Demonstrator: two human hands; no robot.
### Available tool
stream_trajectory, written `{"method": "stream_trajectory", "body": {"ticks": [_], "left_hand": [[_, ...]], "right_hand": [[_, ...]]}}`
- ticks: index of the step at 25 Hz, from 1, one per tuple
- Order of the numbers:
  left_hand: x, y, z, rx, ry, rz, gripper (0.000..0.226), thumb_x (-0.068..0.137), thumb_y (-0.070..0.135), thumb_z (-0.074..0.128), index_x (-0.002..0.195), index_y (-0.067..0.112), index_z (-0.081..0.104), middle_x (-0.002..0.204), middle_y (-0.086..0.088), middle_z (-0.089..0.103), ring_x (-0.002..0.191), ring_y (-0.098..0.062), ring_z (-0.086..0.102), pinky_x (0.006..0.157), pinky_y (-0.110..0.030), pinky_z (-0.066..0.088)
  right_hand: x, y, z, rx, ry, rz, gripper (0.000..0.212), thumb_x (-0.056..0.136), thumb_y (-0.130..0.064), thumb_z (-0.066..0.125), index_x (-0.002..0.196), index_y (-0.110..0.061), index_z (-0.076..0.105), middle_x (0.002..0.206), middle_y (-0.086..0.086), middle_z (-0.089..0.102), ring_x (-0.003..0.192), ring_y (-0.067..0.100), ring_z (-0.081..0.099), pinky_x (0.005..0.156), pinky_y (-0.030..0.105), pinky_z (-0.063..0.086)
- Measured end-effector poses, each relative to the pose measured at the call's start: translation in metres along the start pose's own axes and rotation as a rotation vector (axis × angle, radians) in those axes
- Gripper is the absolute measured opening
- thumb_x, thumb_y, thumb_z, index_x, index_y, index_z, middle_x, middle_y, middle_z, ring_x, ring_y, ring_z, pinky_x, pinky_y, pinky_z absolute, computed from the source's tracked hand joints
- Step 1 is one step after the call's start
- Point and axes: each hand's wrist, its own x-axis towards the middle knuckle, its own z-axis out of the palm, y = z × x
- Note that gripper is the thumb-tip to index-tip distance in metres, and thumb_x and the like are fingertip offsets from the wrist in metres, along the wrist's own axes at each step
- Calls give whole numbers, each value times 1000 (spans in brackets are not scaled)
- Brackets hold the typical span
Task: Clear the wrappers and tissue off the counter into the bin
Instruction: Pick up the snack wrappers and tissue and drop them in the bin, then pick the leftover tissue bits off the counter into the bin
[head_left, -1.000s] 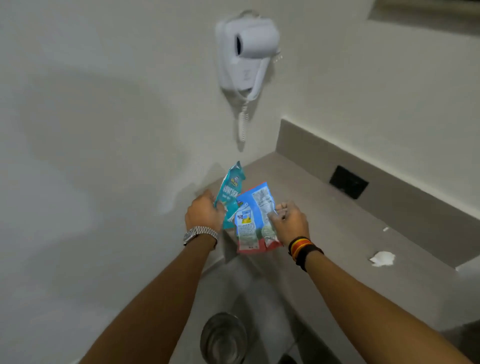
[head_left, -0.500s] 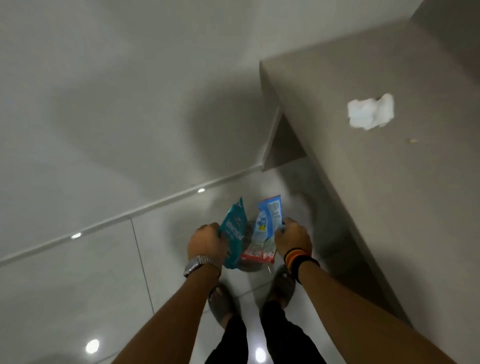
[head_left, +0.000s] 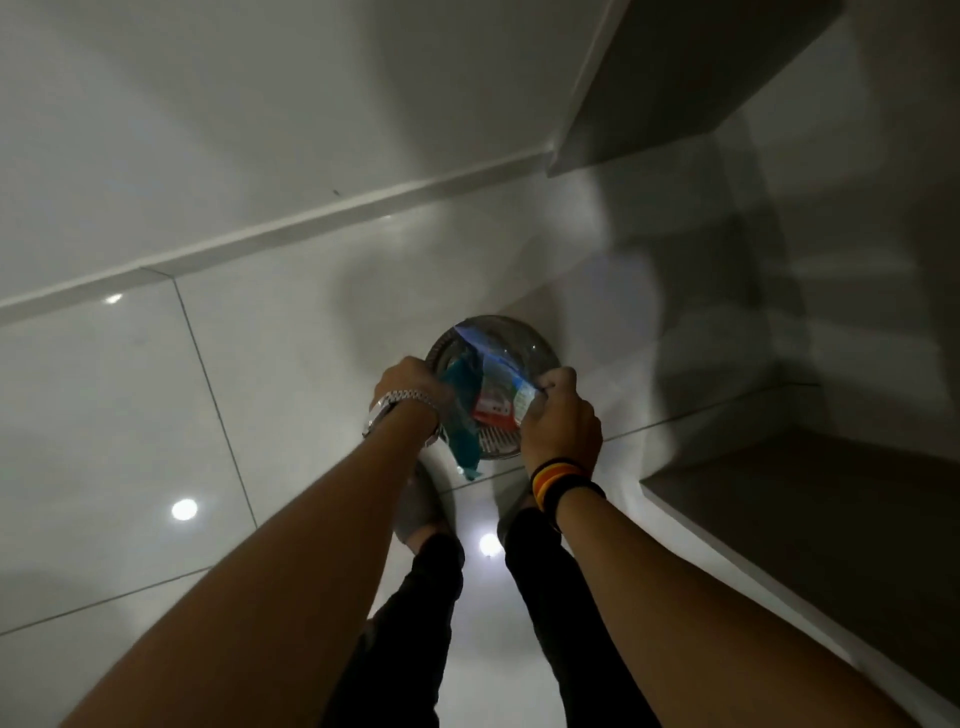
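A round metal bin (head_left: 524, 343) stands on the tiled floor just in front of my feet. My left hand (head_left: 410, 382) is closed on a teal wrapper (head_left: 462, 415) that hangs down over the bin's near left rim. My right hand (head_left: 561, 415) grips a blue, white and red wrapper (head_left: 498, 384) right above the bin's mouth. Both wrappers are blurred. The tissue is out of view.
The grey counter's end (head_left: 675, 88) juts out at the upper right, and a lower grey ledge (head_left: 810, 525) runs along the right. A white skirting (head_left: 311, 218) crosses the glossy floor tiles (head_left: 130, 415). My shoes and dark trouser legs (head_left: 415, 613) stand close behind the bin.
My head has tilted further down, so the countertop and tissue have left the view. Both hands have lowered the wrappers onto the bin's mouth.
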Motion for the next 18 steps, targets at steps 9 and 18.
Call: {"method": "stream_trajectory", "body": {"ticks": [9,18], "left_hand": [[-51,-14,-11,255,234,528,41,100,34,40,136,15,47,136,-15,56,118,-32,57,97,-48,53],[-222,38,-174,507,653,965,73,99,40,39,158,15,4,166,-13,-5,153,-32,-7,125,-54,8]], "right_hand": [[-13,-12,-22,-135,-164,-176,40,99,-21,46,139,-18,40,135,12,59,116,29,62,77,31,56],[-125,-143,-192,-409,290,-643,82,95,-34,49,156,-12,0,164,17,-6,152,34,-8,119,64,12]]}}
